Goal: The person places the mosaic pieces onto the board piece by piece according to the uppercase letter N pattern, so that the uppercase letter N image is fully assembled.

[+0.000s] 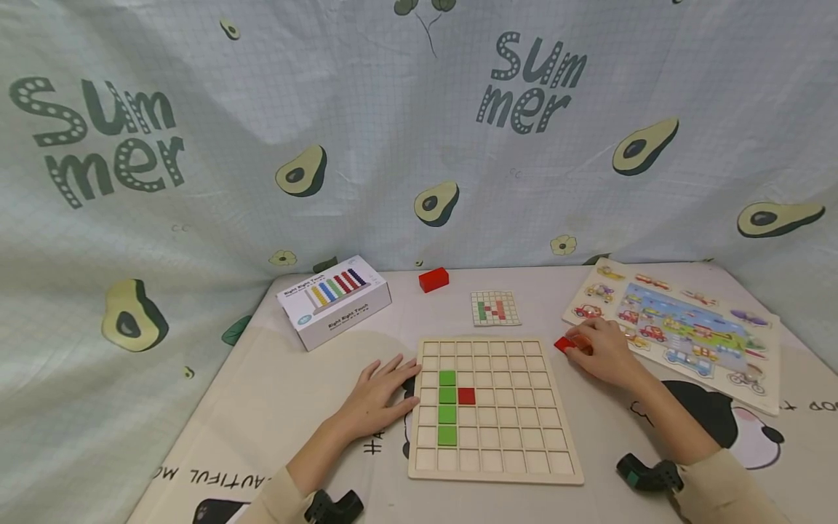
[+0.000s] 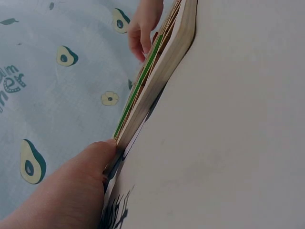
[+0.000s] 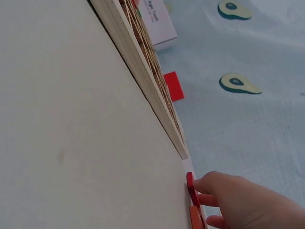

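Note:
A wooden grid board point(image 1: 495, 478) lies in front of me. One column on its left side holds several green tiles point(image 1: 447, 395), with a single red tile point(image 1: 466, 396) beside them. My left hand point(image 1: 373, 399) rests on the table with fingers spread, its fingertips at the board's left edge; the thumb touches that edge in the left wrist view. Right of the board, my right hand point(image 1: 605, 354) pinches another red tile point(image 3: 191, 187) low at the table, between thumb and fingers. An orange piece point(image 3: 196, 218) lies close under that hand, partly hidden.
Behind the board lie a small pattern card point(image 1: 495, 308) and a red block point(image 1: 434, 279). A white box point(image 1: 343, 302) stands at the back left. A vehicle picture puzzle point(image 1: 681, 327) lies at the right, under my right forearm's far side. A printed curtain point(image 1: 393, 109) hangs behind the table.

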`<state>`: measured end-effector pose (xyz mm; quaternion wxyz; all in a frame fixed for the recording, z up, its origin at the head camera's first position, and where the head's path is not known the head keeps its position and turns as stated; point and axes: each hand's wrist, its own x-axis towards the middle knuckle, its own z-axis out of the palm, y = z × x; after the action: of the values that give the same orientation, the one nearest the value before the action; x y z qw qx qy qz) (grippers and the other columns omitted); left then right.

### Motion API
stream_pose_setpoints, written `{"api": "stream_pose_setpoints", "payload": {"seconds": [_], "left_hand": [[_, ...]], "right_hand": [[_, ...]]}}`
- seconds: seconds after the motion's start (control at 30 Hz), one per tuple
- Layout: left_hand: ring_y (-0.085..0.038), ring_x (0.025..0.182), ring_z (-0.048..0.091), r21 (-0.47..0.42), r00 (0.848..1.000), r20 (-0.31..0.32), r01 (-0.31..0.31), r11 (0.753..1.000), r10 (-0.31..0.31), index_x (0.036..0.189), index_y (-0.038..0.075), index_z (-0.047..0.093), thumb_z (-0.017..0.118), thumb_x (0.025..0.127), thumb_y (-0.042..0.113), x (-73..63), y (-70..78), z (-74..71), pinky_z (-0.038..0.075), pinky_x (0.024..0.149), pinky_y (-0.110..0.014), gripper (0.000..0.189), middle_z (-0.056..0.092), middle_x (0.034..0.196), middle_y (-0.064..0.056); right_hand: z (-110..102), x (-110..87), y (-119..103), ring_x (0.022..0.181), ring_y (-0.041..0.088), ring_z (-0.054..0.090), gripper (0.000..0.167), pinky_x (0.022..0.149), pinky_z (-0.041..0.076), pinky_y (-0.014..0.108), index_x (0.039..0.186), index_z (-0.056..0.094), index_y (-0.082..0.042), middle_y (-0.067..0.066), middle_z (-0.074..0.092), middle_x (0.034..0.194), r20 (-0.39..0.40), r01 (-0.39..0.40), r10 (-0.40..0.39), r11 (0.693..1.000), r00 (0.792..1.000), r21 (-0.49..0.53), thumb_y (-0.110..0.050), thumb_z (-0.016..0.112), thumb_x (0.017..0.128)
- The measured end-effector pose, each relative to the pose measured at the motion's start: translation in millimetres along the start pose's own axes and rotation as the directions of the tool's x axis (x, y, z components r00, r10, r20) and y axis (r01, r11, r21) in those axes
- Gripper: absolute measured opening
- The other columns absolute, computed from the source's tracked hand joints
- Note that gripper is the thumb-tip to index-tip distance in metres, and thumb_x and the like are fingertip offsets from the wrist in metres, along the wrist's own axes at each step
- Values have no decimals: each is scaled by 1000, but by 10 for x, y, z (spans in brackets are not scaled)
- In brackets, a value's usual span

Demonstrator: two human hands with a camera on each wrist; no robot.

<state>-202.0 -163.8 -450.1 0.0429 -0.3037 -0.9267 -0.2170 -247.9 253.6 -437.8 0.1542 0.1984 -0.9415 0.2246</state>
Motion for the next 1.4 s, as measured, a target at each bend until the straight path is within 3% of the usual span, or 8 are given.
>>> {"api": "stream_pose_setpoints", "payload": {"seconds": [0.47, 0.73, 1.03, 1.4], "left_hand": [[-22, 135, 23, 4, 1000, -1, -8, 1000, 8, 138, 17, 43, 49, 90, 48, -1, -14, 9, 12, 106, -51, 58, 39, 142, 1], [-23, 135, 24, 7, 1000, -4, -13, 1000, 13, 138, 17, 43, 48, 90, 49, 0, -16, 14, 12, 106, -50, 58, 39, 142, 1], [-23, 136, 23, 3, 1000, 6, -8, 1000, 8, 139, 17, 42, 48, 90, 48, -7, -18, 8, 11, 107, -50, 58, 38, 143, 1], [-23, 135, 24, 4, 1000, 5, -12, 1000, 12, 138, 16, 43, 48, 90, 47, -2, -14, -4, 12, 106, -51, 58, 39, 142, 0]], "right_hand": [[44, -1, -10, 89, 35, 42, 16, 70, 32, 44, 89, 66, -4, 21, 55, 101, -12, -5, 5, 1000, 1000, 20, -12, 70, 76], [44, 11, -13, 94, 36, 44, 19, 77, 34, 48, 91, 64, -2, 21, 57, 100, 4, -17, 17, 999, 1000, 41, -10, 71, 75], [56, 30, -51, 77, 20, 45, 21, 66, 37, 35, 91, 61, -4, 4, 56, 81, 6, -16, 16, 997, 1000, 75, -5, 72, 73], [57, 30, -107, 72, 17, 49, 20, 62, 44, 33, 93, 60, -6, 3, 58, 81, 8, -26, 25, 995, 1000, 95, -2, 69, 76]]}}
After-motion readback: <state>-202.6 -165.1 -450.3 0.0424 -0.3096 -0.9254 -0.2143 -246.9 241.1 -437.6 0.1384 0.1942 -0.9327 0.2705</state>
